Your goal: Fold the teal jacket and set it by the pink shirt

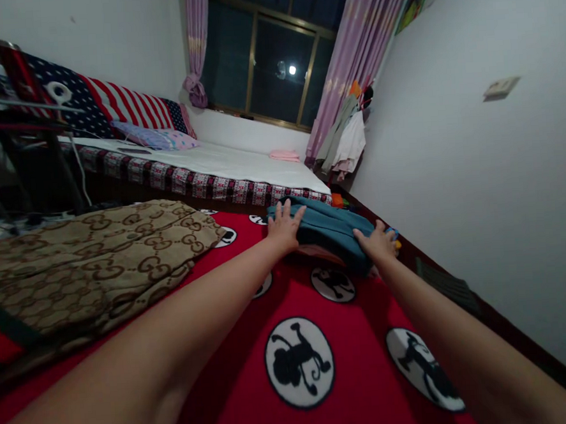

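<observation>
A teal folded garment (329, 225) lies at the far end of a red cloth (235, 368) printed with black monkey figures in white circles. My left hand (284, 226) rests on the garment's left part with fingers spread. At its right end, my right hand (379, 241) touches the cloth with the thumb stretched toward it and the fingers apart. Beneath the garment's near edge shows something pinkish-brown (319, 254), mostly hidden. To the left, a tan garment with a brown letter pattern and a row of buttons (136, 246) lies spread out on the red cloth.
Beyond stands a bed with a white sheet (241, 157), a pillow (158, 136) and a folded pink cloth (284, 155). A desk with a red flask (20, 71) is at left. Clothes (350, 137) hang by the purple curtain (350, 61). A white wall (477, 181) bounds the right.
</observation>
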The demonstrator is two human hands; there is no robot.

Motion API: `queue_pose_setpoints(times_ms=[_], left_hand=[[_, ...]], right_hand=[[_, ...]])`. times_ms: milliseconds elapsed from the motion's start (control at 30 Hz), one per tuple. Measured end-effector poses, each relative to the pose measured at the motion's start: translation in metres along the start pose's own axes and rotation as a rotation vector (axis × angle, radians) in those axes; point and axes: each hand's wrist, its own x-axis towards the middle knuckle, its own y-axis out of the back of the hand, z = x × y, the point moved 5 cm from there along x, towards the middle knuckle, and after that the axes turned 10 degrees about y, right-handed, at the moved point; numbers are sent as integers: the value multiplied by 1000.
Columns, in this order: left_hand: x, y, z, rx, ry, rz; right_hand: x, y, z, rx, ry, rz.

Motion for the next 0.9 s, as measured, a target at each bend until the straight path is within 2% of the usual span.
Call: queue_pose_setpoints(times_ms=[67, 167, 267, 333, 467, 567, 633, 733, 767, 833, 900], left_hand=[[0, -27, -16, -26, 117, -75], [-5, -48, -33, -67, 125, -18], [-2, -52, -42, -135, 149, 41], [2, -52, -44, -166, 187, 57], [6, -53, -44, -122, 224, 35], [4, -50, -41, -84, 180, 9], [3, -44, -40, -59, 133, 1], [4, -26, -39, 76, -26, 86], [4, -20, -37, 143, -109, 114], [5, -11, -33, 268, -249, 139], [8, -3, -31, 314, -240, 120]], right_hand=[[-1, -13, 20, 74, -50, -150], [-1, -17, 21, 72, 36, -205], [0, -16, 11, 87, 79, -195], [0, -18, 7, 175, 74, -167], [-1, -30, 11, 440, 14, -122], [7, -29, 14, 500, 12, -110], [21, -16, 12, 444, 144, -63], [37, 11, 7, 236, 394, 33], [40, 15, 7, 143, 409, 20], [40, 17, 7, -45, 333, -48], [33, 15, -4, -153, 299, -74]])
